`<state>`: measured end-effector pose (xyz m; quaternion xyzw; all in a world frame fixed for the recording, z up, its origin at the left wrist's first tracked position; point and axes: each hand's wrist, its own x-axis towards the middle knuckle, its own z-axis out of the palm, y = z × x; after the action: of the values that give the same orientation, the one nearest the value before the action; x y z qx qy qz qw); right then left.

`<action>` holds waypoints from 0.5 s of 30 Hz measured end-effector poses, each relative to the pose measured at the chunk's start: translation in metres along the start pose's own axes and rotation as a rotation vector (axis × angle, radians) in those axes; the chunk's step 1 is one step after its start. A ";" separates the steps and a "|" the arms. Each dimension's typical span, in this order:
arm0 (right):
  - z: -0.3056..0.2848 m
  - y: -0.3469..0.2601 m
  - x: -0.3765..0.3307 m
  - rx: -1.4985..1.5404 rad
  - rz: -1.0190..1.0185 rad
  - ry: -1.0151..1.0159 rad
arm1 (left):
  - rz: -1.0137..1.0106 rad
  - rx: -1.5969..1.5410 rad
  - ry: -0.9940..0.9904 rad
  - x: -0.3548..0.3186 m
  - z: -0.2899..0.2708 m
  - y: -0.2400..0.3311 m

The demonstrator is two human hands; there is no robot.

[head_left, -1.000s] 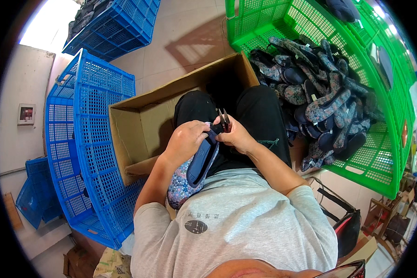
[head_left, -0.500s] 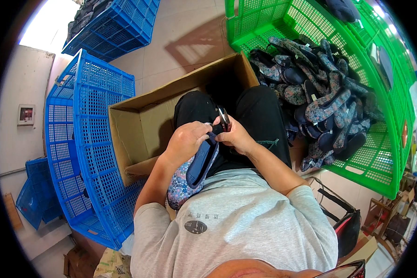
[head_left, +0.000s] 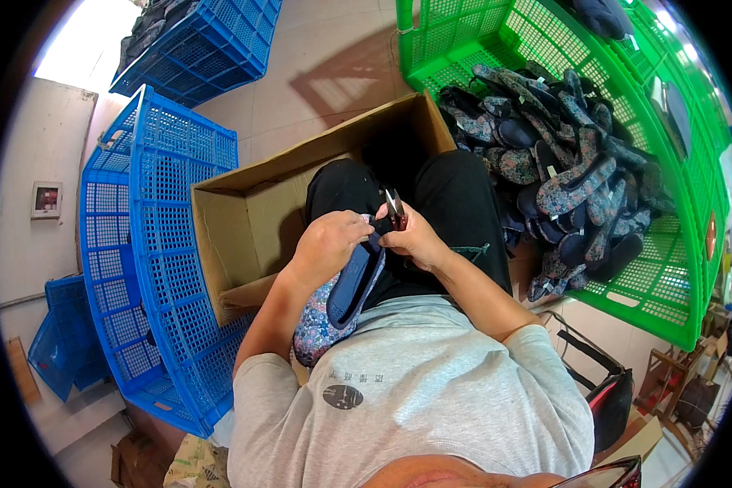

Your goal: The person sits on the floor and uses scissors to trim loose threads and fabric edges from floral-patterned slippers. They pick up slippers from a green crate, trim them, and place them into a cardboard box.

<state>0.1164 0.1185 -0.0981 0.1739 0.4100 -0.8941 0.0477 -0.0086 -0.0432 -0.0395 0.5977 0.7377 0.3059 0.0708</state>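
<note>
Floral shoe (head_left: 321,325) is at the lap, opening up, heel end away from the body, toe by the grey shirt (head_left: 415,374). Left hand (head_left: 325,244): grip clamped on the heel end, fingers bunched at the edge. Right hand (head_left: 415,240): grip closed around small snips (head_left: 396,213), blades sticking up past the fingers, pointing away from the shoe. Right fingertips are right beside the heel edge; can't confirm contact. Blade gap too small to read

Risks from here, my judgement:
- Blades sit close to the left fingertips. A turn of the right wrist toward the heel could nick a finger or the shoe's edge, since both hands crowd one spot
- Hold looks to be at the heel only. If the left grip slackens, the shoe could twist or slide off the lap, maybe into the cardboard box (head_left: 301,159) by the knees
- Right hand carries the snips while its fingertips work near the shoe. A loose hold could drop them into the box or onto the black trousers (head_left: 459,191)
- Pile of similar shoes (head_left: 577,187) is heaped in the green crate (head_left: 679,321) on the right. Setting this one there could lose track of it
</note>
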 end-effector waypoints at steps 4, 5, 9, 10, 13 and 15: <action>0.000 0.004 0.000 -0.018 -0.030 0.012 | 0.018 0.022 -0.027 0.006 -0.004 0.001; 0.001 0.005 0.000 -0.016 -0.033 0.017 | 0.020 0.044 -0.028 0.007 -0.004 0.002; 0.006 0.000 -0.002 -0.008 0.049 0.055 | 0.056 0.104 0.029 0.005 -0.003 0.007; 0.005 0.000 -0.002 -0.003 0.058 0.054 | 0.073 0.111 0.058 0.003 -0.002 0.008; 0.004 -0.001 -0.001 0.006 0.078 0.055 | 0.140 0.107 0.172 0.001 -0.003 0.013; 0.005 -0.004 -0.002 0.002 0.079 0.060 | 0.088 0.113 0.120 0.001 -0.006 0.015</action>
<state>0.1156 0.1169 -0.0918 0.2167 0.4032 -0.8863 0.0704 0.0007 -0.0428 -0.0261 0.6130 0.7299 0.3018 -0.0211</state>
